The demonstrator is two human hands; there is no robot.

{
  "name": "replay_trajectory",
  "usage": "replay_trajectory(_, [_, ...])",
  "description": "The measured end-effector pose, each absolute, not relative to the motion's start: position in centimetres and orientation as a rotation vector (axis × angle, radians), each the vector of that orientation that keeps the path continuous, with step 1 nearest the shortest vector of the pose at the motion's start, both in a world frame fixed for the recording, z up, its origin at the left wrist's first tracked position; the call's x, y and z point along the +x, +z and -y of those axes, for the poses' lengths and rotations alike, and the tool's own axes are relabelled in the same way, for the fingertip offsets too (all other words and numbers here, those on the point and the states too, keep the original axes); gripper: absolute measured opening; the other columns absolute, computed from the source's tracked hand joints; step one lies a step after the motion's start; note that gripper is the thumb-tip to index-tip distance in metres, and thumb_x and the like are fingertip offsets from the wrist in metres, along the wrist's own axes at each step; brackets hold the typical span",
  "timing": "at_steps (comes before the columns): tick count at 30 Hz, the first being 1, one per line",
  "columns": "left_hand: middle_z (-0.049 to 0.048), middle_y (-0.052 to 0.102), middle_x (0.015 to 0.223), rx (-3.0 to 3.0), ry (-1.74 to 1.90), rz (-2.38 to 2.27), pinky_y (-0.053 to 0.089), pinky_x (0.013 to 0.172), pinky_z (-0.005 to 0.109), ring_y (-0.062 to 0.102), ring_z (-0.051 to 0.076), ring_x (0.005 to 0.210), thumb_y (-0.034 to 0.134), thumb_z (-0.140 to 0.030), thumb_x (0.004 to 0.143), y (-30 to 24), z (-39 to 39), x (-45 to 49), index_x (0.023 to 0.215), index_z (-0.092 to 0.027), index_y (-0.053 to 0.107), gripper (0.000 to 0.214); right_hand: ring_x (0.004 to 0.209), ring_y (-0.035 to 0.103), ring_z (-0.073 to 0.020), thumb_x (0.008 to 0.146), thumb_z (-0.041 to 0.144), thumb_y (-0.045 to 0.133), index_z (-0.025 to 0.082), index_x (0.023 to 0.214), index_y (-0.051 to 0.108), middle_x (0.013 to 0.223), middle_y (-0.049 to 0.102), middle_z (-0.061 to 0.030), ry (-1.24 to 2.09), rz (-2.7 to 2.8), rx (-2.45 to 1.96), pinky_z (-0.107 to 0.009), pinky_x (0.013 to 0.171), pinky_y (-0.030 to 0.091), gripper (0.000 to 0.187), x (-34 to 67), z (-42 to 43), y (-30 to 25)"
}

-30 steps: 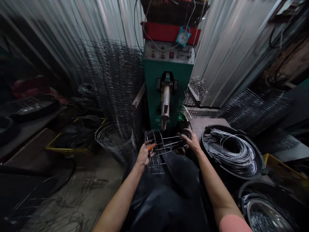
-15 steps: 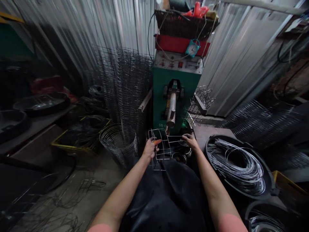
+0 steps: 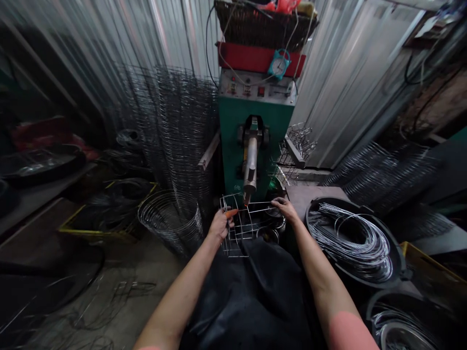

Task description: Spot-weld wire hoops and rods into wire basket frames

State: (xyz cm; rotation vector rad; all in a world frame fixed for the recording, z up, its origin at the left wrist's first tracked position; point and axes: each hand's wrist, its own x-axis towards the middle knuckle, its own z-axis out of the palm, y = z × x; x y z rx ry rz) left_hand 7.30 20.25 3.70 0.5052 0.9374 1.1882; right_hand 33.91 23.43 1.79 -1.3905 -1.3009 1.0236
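Note:
My left hand (image 3: 219, 225) is closed around the side of a welded wire grid frame (image 3: 238, 232), along with an orange-handled tool (image 3: 231, 213) whose kind I cannot make out. Pinched in my right hand (image 3: 285, 209) is the end of a thin U-shaped wire piece (image 3: 260, 207), which reaches left to the grid's upper edge. Where the two meet, the welding machine's electrode arm (image 3: 250, 167) points down, and a small orange glow shows at its tip. Behind it stands the green spot welding machine (image 3: 233, 131).
A stack of round wire baskets (image 3: 170, 214) stands left, with tall wire stacks (image 3: 186, 126) behind. On the right, a black tub (image 3: 399, 262) holds coiled wire (image 3: 359, 243). A yellow crate (image 3: 98, 228) sits further left; loose wire lies on the floor.
An orange glow now shows at the electrode tip. The whole view has shifted slightly left as my head turned; both hands keep their holds.

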Motion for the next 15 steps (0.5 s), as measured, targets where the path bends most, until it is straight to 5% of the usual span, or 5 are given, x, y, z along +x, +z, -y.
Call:
replay_trajectory(9, [-0.0097, 0.032, 0.053, 0.474, 1.112, -0.687, 0.017, 0.032, 0.01, 0.026, 0.0, 0.038, 0.069, -0.012, 0.06, 2.1, -15.3, 2.3, 0.091, -0.014, 0.054, 0.035, 0.076, 0.055, -0.0164, 0.061, 0.038, 0.069, 0.018, 0.085, 0.065, 0.078, 0.062, -0.0001, 1.158, 1.473, -1.293, -0.026, 0.072, 0.041, 0.031, 35.9, -15.8, 3.8])
replay_trajectory(15, [-0.0043, 0.043, 0.063, 0.357, 1.231, -0.609, 0.022, 0.029, 0.009, 0.03, 0.0, 0.039, 0.058, -0.008, 0.07, 1.8, -11.6, -2.2, 0.104, -0.017, 0.056, 0.035, 0.081, 0.058, -0.0189, 0.059, 0.03, 0.071, 0.02, 0.085, 0.068, 0.083, 0.066, -0.0019, 1.123, 1.368, -1.171, -0.031, 0.079, 0.042, 0.029, 36.5, -13.0, 6.1])
